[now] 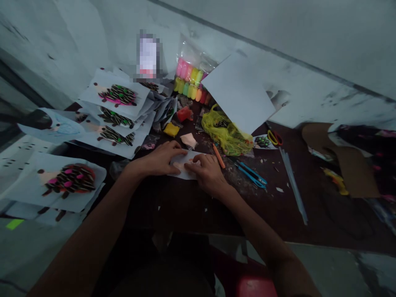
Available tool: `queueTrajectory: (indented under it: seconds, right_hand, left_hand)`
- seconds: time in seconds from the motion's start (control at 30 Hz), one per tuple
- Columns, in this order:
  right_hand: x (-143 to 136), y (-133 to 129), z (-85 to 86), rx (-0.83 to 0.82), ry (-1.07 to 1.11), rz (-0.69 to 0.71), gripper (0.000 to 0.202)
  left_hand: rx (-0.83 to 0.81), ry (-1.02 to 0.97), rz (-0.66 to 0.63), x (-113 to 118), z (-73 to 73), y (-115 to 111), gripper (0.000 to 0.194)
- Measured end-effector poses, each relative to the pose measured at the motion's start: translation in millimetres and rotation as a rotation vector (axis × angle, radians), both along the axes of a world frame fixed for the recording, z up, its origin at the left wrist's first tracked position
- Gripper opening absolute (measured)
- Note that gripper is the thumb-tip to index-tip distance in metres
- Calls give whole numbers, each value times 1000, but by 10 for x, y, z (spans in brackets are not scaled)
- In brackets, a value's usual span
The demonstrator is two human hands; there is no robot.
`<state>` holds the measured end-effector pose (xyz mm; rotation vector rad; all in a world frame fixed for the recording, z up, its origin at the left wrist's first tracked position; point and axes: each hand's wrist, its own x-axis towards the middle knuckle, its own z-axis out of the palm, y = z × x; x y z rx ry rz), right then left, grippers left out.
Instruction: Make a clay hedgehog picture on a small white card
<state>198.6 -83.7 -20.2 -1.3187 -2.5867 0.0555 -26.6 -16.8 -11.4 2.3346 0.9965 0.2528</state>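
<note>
A small white paper sheet (183,174) lies on the dark table, with flattened peach modelling clay (178,165) on it. My left hand (162,159) rests open on the sheet's left side, its fingers stretched out flat and thumb apart. On the right side, my right hand (210,171) has its fingers curled, with thumb and index finger closed about the edge of the clay; the fingers partly hide the spot. Just beyond the sheet sits a lump of peach clay (188,140). An orange stick-shaped tool (218,156) lies beside my right hand.
Blue snips (252,174), scissors (274,138) and pale strips (293,185) lie to the right. Behind are a yellow plastic bag (227,132), bagged coloured clay (192,78) and a leaning white sheet (241,90). Hedgehog pictures (117,97) are stacked left.
</note>
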Motion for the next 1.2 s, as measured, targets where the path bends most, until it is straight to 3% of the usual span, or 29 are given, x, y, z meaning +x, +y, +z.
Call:
queueTrajectory:
  seconds: [0.27, 0.63, 0.83, 1.2]
  right_hand:
    - [-33, 45, 45, -31, 48, -1, 40]
    - [-94, 74, 58, -87, 63, 76, 37]
    - [-143, 118, 50, -125, 81, 30, 50]
    - [-173, 104, 80, -146, 79, 46, 51]
  left_hand:
    - [-6, -39, 6, -49, -99, 1, 64]
    - [-40, -28, -4, -45, -54, 3, 63]
    - [-28, -47, -15, -54, -71, 3, 58]
    - [-46, -33, -79, -96, -28, 28, 61]
